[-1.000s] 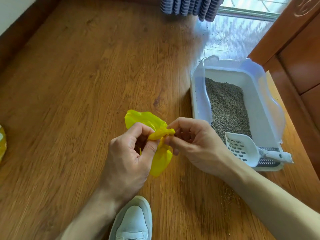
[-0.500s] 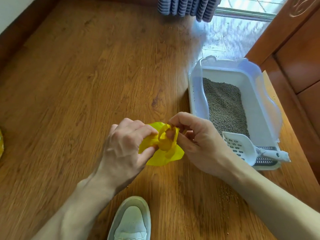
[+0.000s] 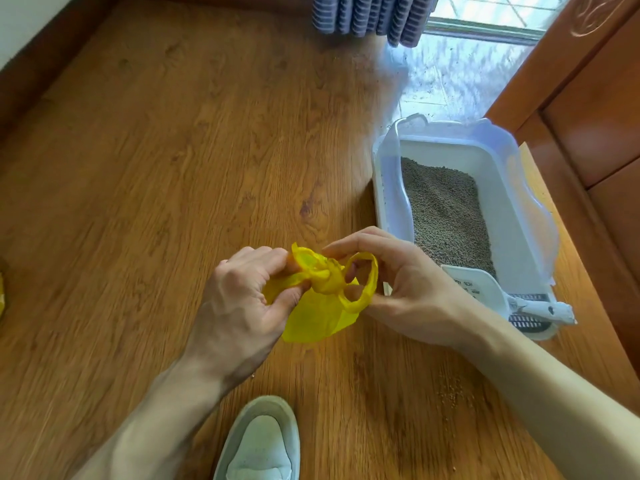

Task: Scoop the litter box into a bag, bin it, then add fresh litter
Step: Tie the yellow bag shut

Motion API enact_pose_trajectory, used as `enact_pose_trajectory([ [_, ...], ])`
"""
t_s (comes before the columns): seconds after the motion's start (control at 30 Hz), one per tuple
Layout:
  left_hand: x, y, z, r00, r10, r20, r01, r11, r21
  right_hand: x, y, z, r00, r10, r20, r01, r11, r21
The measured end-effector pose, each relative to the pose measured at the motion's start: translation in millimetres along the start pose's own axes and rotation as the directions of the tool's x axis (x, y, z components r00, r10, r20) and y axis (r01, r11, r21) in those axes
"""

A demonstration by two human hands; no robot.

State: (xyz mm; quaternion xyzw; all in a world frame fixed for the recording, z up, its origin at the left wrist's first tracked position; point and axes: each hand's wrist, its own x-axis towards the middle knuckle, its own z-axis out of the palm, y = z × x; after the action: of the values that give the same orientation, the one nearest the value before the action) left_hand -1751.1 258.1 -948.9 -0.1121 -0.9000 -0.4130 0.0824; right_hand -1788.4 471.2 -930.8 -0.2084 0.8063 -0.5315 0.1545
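A small yellow plastic bag (image 3: 318, 317) hangs crumpled between both hands above the wooden floor. My left hand (image 3: 242, 303) pinches its left part between thumb and fingers. My right hand (image 3: 401, 289) holds a loop-shaped handle of the bag, with fingers through the loop. To the right stands a white litter box (image 3: 498, 188) with grey-brown litter (image 3: 446, 213) in it. A white slotted scoop (image 3: 481, 289) lies at the box's near end, partly hidden by my right hand.
A pale sneaker (image 3: 263, 441) is on the floor below the hands. Some litter grains (image 3: 453, 393) are scattered near the box. A brown wooden cabinet (image 3: 599, 109) stands to the right of the box. A striped curtain (image 3: 370, 15) hangs at the top. A yellow object (image 3: 1, 292) shows at the left edge.
The bag has been turned and worked between the hands; a handle loop has opened round my right fingers. The view shifted slightly, with both hands staying in front of the box.
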Motion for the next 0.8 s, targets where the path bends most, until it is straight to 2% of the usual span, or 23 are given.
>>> enact_pose_trajectory([
  [0.23, 3, 16, -5, 0.999, -0.048, 0.020, 0.050, 0.994, -0.098, 3, -6, -4, 0.994, -0.037, -0.099, 0.030, 0.997, -0.073],
  [0.4, 15, 46, -25, 0.998, -0.025, 0.049, 0.027, 0.999, -0.040, 1, -29, -15, 0.982, -0.078, -0.173, 0.062, 0.993, -0.098],
  [0.53, 38, 78, -42, 0.998, 0.006, 0.063, -0.005, 1.000, -0.015, 1, -54, -29, 0.949, -0.076, -0.307, 0.066, 0.997, -0.041],
  [0.67, 66, 119, -60, 0.994, 0.059, 0.093, -0.057, 0.998, -0.023, 0, -87, -62, 0.930, -0.054, -0.363, 0.082, 0.995, 0.059],
  [0.8, 105, 162, -86, 0.991, 0.117, 0.065, -0.113, 0.992, -0.052, 10, -137, -100, 0.905, -0.064, -0.420, 0.103, 0.992, 0.072],
])
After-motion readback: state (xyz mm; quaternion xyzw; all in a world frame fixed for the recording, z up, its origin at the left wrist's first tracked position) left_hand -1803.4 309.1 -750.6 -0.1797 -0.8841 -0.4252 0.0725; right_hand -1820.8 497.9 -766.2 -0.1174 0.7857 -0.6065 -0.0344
